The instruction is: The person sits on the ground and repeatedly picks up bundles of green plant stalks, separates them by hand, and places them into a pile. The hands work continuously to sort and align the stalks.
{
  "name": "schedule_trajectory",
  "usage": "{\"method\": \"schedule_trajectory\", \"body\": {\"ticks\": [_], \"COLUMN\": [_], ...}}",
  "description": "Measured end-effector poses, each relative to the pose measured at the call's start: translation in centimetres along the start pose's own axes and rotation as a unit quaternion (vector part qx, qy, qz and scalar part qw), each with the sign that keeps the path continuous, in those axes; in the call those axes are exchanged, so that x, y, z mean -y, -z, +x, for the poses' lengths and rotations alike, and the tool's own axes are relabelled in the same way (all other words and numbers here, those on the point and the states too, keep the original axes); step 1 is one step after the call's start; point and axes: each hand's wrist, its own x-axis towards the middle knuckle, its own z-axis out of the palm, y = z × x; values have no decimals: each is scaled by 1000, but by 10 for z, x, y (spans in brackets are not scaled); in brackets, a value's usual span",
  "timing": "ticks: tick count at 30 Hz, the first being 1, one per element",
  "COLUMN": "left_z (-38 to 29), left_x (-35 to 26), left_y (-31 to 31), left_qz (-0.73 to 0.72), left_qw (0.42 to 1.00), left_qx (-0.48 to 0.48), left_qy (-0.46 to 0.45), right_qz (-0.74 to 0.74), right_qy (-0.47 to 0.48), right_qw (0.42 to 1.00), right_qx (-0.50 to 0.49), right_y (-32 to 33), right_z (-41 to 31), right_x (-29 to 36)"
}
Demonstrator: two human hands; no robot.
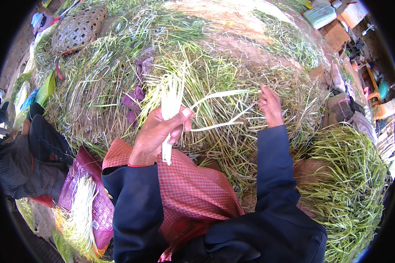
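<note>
My left hand [159, 130] grips an upright bundle of pale blanched stalks [171, 98], probably garlic chives, with the thumb across it. White stalk ends stick out below the fist, and yellow-green leaf tips fan out above. To the right, my right hand [270, 106] pinches the tip of a long green leaf [227, 94] that stretches across from the left hand. A second pale strand [214, 127] spans part of the gap between the hands; where it ends is hard to tell. Beneath lies a red checked cloth [197, 187] over my lap.
Cut greens and straw [95, 115] cover the ground ahead. A woven basket [80, 29] lies at the far left. Beside me on the left, trimmed white stalks [82, 210] rest on a purple printed sack [102, 227], near a seated person [33, 164]. Long green leaves [349, 190] are heaped at right.
</note>
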Motion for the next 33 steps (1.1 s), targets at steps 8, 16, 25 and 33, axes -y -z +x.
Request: {"method": "schedule_trajectory", "body": {"ticks": [8, 16, 25, 33], "left_z": [-2, 3, 8, 7], "left_x": [-5, -2, 8, 14], "left_y": [11, 14, -1, -6], "left_qz": [-64, -96, -63, -87], "left_qw": [996, 992, 997, 996], "left_qx": [-15, -35, -34, -20], "left_qy": [-55, -73, -36, -10], "right_qz": [-8, -617, -301, 264], "right_qy": [11, 191, 119, -112], "right_qw": [981, 738, 942, 916], "right_qx": [-193, -193, 87, 279], "right_y": [191, 274, -19, -147], "right_z": [61, 40, -102, -105], "right_x": [-64, -127, -37, -5]}}
